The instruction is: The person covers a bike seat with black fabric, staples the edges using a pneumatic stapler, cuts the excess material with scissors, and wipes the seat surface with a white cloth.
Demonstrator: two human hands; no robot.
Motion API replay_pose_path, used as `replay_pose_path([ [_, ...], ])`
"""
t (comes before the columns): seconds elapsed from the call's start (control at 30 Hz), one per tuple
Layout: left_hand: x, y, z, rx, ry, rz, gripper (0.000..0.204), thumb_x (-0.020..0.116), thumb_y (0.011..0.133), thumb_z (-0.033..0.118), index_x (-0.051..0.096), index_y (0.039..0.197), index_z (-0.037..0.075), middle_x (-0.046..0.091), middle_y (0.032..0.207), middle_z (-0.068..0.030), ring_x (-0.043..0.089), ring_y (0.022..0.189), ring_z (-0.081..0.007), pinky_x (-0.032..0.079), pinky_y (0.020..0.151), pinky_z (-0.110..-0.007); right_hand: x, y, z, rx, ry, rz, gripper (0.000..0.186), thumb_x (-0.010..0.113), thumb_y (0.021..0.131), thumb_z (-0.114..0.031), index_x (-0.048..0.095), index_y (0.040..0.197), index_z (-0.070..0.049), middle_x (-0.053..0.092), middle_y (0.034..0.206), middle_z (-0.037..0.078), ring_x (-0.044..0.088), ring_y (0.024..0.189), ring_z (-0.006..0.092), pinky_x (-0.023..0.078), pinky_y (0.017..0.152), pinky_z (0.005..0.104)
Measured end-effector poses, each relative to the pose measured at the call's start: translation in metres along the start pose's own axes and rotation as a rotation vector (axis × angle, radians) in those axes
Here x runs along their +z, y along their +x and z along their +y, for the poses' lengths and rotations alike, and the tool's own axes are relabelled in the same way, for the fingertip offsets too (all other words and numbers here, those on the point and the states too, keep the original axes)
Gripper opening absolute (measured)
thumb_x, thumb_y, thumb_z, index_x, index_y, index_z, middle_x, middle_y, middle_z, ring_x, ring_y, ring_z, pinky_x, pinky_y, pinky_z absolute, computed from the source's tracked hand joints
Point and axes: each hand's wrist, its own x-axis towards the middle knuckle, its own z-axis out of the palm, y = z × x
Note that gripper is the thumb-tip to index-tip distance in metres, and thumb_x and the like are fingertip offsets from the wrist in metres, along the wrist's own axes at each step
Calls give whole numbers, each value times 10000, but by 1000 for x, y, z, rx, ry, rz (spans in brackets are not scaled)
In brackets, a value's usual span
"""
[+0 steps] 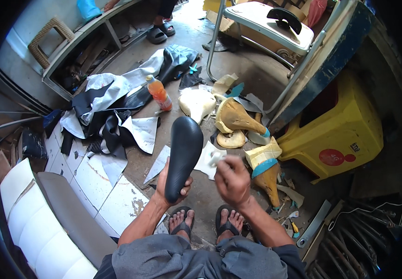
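Observation:
My left hand (175, 186) is closed around a black, elongated padded saddle (183, 153), holding it upright over the floor. To the right of the saddle, my right hand (233, 181) has curled fingers, with a small white item (217, 157) at its fingertips that is too blurred to name. Behind that hand lies a white scrap (206, 168). Farther forward are a cream saddle-shaped pad (196, 104), a tan foam saddle piece (240, 118) and another tan piece with a blue band (268, 186).
An orange drink bottle (161, 97) stands beside black and white fabric scraps (135, 130). A yellow plastic stool (336, 144) and folding chair (266, 28) are at right, a padded seat (47, 223) at left, metal tubes (359, 232) lower right. Another person's feet (159, 32) are at the back.

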Motion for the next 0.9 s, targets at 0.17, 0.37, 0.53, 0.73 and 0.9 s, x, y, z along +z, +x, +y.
replay_pose_path([
  [0.17, 5, 14, -11, 1, -135, 150, 606, 307, 1027, 630, 615, 1127, 118, 573, 689, -108, 537, 417, -233, 445, 349, -294, 33, -19, -11, -265, 70, -368, 452, 702, 779, -25, 641, 1227, -14, 604, 928, 103, 619, 866, 250, 542, 709, 376],
  [0.37, -15, 6, -3, -126, -88, -402, 589, 349, 1033, 599, 604, 1190, 93, 646, 867, -104, 644, 644, -215, 508, 412, -330, 14, 6, -19, -51, 48, -149, 232, 690, 798, -9, 697, 1030, -16, 619, 868, 89, 620, 816, 244, 535, 683, 360],
  [0.53, -18, 4, -5, 4, 250, -7, 750, 322, 983, 707, 571, 1254, 54, 662, 933, -92, 688, 677, -231, 571, 508, -337, 31, -32, -41, -322, 397, -654, 334, 691, 778, -34, 675, 1111, -20, 601, 1004, 115, 611, 915, 227, 552, 725, 367],
  [0.73, 8, 2, -22, 132, 465, 67, 773, 260, 990, 697, 603, 1151, 24, 650, 769, -77, 670, 606, -165, 559, 525, -267, 10, 17, 10, -87, -117, -210, 387, 674, 763, 7, 661, 1149, -13, 611, 922, 133, 626, 812, 273, 540, 652, 385],
  [0.9, 2, -14, -5, 280, 786, 267, 782, 236, 1028, 652, 597, 1287, 8, 677, 1000, -42, 644, 804, -100, 547, 680, -239, 29, -19, -43, -343, 361, -595, 358, 708, 755, -44, 676, 1111, -30, 620, 921, 103, 646, 828, 248, 556, 654, 368],
])
